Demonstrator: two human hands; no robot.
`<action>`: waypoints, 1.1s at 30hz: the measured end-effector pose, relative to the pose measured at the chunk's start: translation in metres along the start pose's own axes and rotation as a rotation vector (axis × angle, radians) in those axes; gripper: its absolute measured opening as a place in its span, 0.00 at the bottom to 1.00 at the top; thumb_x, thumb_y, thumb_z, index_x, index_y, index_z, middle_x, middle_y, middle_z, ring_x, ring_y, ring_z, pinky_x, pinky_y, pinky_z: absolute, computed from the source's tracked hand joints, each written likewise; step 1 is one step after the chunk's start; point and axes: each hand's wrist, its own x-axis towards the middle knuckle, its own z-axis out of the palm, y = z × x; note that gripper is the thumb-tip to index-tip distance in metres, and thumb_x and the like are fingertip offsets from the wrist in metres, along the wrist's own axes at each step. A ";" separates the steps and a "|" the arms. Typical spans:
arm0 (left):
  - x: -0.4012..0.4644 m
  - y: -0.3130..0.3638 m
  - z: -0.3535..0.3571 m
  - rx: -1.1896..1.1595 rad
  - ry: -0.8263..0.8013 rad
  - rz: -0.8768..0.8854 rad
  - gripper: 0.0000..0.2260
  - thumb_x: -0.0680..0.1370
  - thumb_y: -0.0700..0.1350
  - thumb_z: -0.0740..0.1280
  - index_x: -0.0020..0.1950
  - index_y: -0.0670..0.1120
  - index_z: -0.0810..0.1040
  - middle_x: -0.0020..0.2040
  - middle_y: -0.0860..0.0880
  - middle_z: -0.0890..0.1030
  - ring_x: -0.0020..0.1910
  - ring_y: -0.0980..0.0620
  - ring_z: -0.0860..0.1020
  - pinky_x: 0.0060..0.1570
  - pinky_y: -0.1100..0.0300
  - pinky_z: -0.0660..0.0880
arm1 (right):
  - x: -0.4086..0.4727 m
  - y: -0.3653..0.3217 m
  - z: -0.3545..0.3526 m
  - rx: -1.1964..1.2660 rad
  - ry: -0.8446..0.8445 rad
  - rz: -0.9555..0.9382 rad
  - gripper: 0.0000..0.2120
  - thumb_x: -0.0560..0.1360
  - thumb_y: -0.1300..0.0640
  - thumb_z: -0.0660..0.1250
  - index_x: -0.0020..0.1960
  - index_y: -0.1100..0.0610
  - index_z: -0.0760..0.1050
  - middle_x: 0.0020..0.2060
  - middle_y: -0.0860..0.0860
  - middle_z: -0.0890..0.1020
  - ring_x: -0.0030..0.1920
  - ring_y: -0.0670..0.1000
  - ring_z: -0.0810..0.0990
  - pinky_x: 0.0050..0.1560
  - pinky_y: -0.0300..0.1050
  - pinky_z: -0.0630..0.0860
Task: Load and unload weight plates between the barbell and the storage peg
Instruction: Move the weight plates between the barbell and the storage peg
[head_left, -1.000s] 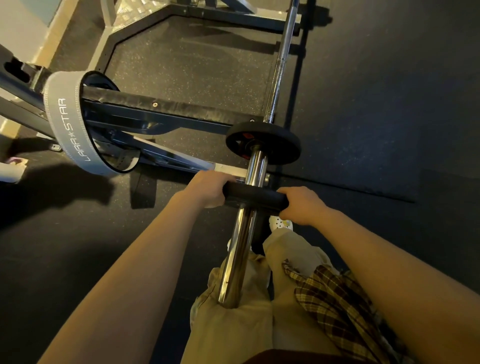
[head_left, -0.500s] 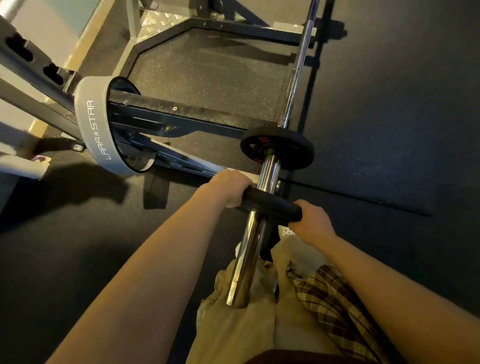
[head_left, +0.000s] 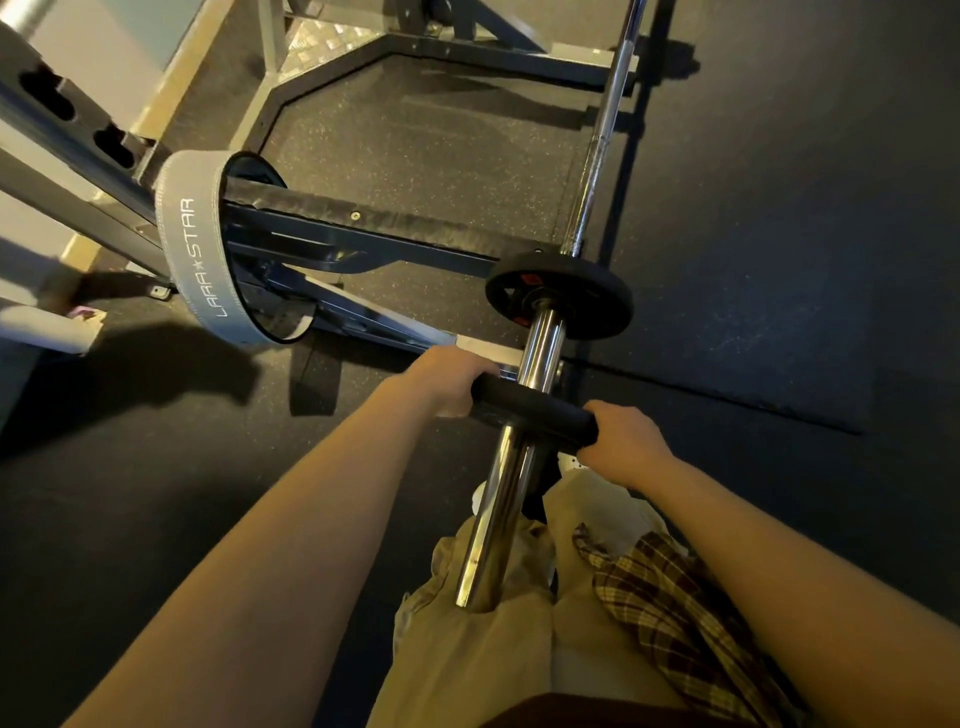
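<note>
Head view: both hands' fingers still grip the small plate (head_left: 535, 410), slid slightly outward along the sleeve (head_left: 498, 514).

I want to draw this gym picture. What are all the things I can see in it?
Bar: one, shiny silver, pointing at the person.
Near plate: one, black, midway along the bar's sleeve, held at both sides.
Far plate: one, black, further up the bar.
Belt: one, grey, looped around the rack's arm.
Rack: one, dark metal, left.
Floor: black rubber.
Hands: left and right, gripping the near plate.
</note>
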 end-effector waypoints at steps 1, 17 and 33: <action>0.002 0.000 -0.004 0.003 -0.036 -0.001 0.18 0.74 0.36 0.67 0.62 0.52 0.75 0.57 0.49 0.77 0.59 0.49 0.73 0.56 0.55 0.67 | 0.001 0.000 -0.001 -0.010 -0.015 -0.006 0.18 0.74 0.59 0.69 0.63 0.53 0.71 0.51 0.51 0.78 0.46 0.47 0.74 0.49 0.42 0.74; -0.011 0.002 0.026 -0.104 0.209 -0.076 0.13 0.76 0.38 0.67 0.58 0.51 0.75 0.53 0.49 0.78 0.56 0.48 0.76 0.54 0.55 0.70 | 0.003 -0.002 -0.016 -0.081 -0.103 -0.048 0.29 0.72 0.61 0.70 0.71 0.49 0.67 0.59 0.53 0.77 0.56 0.52 0.75 0.55 0.45 0.72; -0.013 -0.015 0.037 -0.223 0.172 -0.090 0.16 0.75 0.35 0.67 0.58 0.51 0.73 0.52 0.50 0.76 0.55 0.49 0.75 0.52 0.57 0.70 | 0.015 -0.014 -0.023 -0.244 -0.126 -0.118 0.27 0.72 0.58 0.70 0.69 0.50 0.69 0.50 0.49 0.75 0.48 0.49 0.74 0.47 0.43 0.71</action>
